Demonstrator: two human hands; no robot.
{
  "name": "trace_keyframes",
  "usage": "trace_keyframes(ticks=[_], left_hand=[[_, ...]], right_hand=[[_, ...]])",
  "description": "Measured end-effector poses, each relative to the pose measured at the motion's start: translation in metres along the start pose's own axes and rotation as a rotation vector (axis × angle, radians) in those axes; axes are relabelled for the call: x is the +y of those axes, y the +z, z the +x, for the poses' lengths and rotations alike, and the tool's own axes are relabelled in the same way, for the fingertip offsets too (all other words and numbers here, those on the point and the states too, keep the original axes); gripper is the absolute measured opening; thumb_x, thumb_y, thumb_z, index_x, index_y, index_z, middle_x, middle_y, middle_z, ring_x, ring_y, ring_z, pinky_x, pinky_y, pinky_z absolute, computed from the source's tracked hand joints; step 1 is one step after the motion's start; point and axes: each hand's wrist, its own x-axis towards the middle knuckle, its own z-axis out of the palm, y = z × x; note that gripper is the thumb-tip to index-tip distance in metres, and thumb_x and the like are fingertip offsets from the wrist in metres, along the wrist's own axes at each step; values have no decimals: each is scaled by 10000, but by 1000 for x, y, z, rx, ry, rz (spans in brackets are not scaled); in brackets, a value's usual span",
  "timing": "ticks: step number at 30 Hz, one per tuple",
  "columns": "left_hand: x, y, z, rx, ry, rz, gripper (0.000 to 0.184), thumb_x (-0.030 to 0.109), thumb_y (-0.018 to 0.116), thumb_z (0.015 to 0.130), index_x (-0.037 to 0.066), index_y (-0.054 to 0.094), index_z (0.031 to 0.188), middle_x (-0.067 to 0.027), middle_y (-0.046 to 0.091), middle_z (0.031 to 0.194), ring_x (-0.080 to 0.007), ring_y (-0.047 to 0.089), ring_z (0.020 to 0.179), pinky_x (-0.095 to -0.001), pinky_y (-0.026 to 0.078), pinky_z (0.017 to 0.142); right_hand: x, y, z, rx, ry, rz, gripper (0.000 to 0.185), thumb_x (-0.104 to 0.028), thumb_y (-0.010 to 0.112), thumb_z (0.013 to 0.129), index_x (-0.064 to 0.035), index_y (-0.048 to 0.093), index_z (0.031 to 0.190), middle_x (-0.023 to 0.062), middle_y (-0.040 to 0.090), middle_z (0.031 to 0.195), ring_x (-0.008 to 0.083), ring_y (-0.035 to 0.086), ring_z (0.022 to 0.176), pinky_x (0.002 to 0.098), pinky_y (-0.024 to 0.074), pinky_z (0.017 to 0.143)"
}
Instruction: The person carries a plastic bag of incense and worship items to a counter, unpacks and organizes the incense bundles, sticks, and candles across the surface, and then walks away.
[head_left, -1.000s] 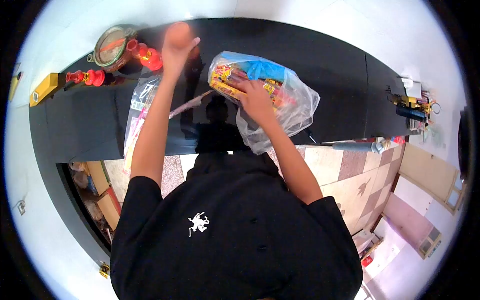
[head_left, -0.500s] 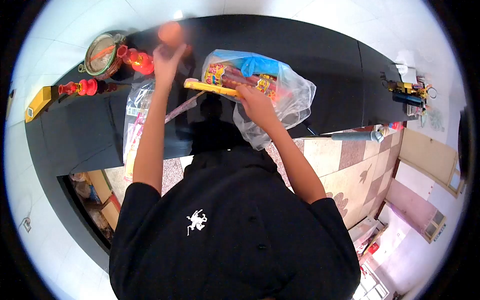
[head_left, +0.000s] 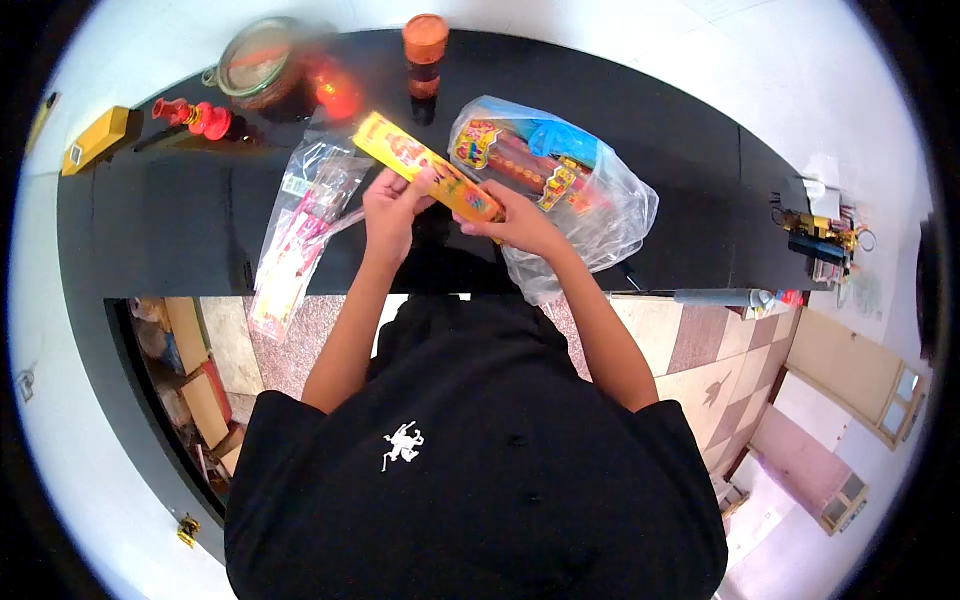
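Note:
A long, flat yellow box (head_left: 425,165) with red and orange print slants across the middle of the head view. My right hand (head_left: 515,220) grips its lower right end, thumb and fingers on both sides. My left hand (head_left: 392,208) is closed at the box's lower edge, its fingertips against it and partly hidden. To the right lies a clear plastic bag (head_left: 620,220) containing a red printed pack (head_left: 515,165) and something blue (head_left: 560,140). At the left of my left hand, a clear sleeve with pink and white print (head_left: 300,235) hangs over the counter's front edge.
On the black counter (head_left: 690,190), an orange-topped cup (head_left: 425,40) stands at the back. Left of it are a blurred red ornament (head_left: 335,90), a round pot (head_left: 255,62), another red ornament (head_left: 195,118) and a yellow box-shaped object (head_left: 95,140). Assorted items (head_left: 825,230) sit far right.
My left hand has let go of the orange-topped cup, now standing at the back, and come to the yellow box. The box has turned so its broad printed face shows.

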Motion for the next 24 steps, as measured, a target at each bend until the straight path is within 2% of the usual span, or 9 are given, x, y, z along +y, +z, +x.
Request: trace_keyframes(ticks=[1,4,5,9,15,24], left_hand=[[3,-5,3,40,27,-38,225,70,651,961,-16,615,1166,-98,700,1104,-181,698,979,-337,596,856],[3,-30,17,173,44,-198,199,69,642,964,-18,614,1140,-116,699,1105,-211,707,978,-344,615,824],[4,-39,20,194,37,-248,206,72,643,963,-19,613,1146,-118,698,1114,-216,707,987,-341,618,821],[13,-63,23,226,6,-278,217,91,658,959,-4,611,1147,-119,693,1136,-222,698,1027,-357,603,885],[12,-63,21,244,-24,-271,237,101,679,947,1,605,1149,-117,683,1150,-220,684,1055,-368,581,929],[23,-54,9,142,26,-287,277,104,664,960,6,582,1206,-126,657,1207,-233,660,1116,-376,576,941]], right_hand=[[10,0,-4,-13,-55,18,484,-259,785,858,-29,576,1229,52,684,1006,137,673,827,292,544,767],[-16,-8,-22,-76,323,373,482,-244,785,863,-18,574,1233,66,694,1011,130,677,862,285,561,796],[-21,-10,-27,-68,319,455,401,-206,745,903,-29,579,1222,98,701,1003,146,685,871,300,576,797],[-44,-5,-36,13,246,533,315,-169,633,983,-18,534,1241,118,706,998,179,703,878,318,587,800],[-69,6,-37,130,187,607,274,-204,605,1008,-11,522,1185,154,690,980,197,704,865,322,599,789],[-66,18,-39,270,182,646,231,-232,548,1039,-9,532,1098,148,685,912,205,710,798,324,612,729]])
